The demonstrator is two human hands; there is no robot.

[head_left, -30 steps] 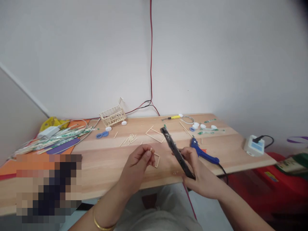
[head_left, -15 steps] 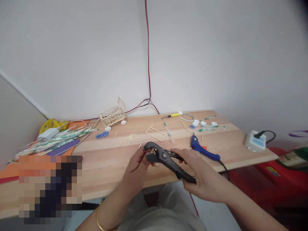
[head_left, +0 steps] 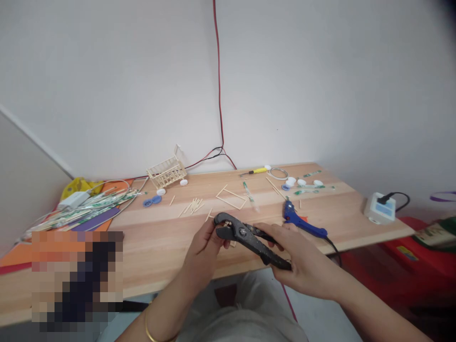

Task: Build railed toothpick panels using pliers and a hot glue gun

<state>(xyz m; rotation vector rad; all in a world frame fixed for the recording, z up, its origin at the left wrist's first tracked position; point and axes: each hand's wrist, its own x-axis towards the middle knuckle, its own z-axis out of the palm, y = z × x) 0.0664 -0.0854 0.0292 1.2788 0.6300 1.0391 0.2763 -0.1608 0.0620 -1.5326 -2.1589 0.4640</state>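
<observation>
My right hand (head_left: 299, 256) is closed around the handles of a black pipe cutter (head_left: 261, 249), whose hooked jaw points left. My left hand (head_left: 203, 251) is pinched at the cutter's jaws. Pale ends of thin wooden sticks (head_left: 227, 223) show between the jaws, held by the left fingers; the rest of them is hidden. Beyond the hands, a rectangular stick frame (head_left: 233, 198) lies flat on the table. Left of it is a loose bunch of short cut sticks (head_left: 195, 205).
A small stick-built cart (head_left: 167, 175) stands against the wall. To the right lie a blue glue gun (head_left: 304, 224), several bottle caps (head_left: 301, 183) and a yellow-handled knife (head_left: 259, 170). A white power box (head_left: 380, 209) sits at the right edge. Packaged sticks (head_left: 96, 204) cover the left.
Both hands and the pipe cutter stay in nearly the same pose. The whole view has shifted very slightly.
</observation>
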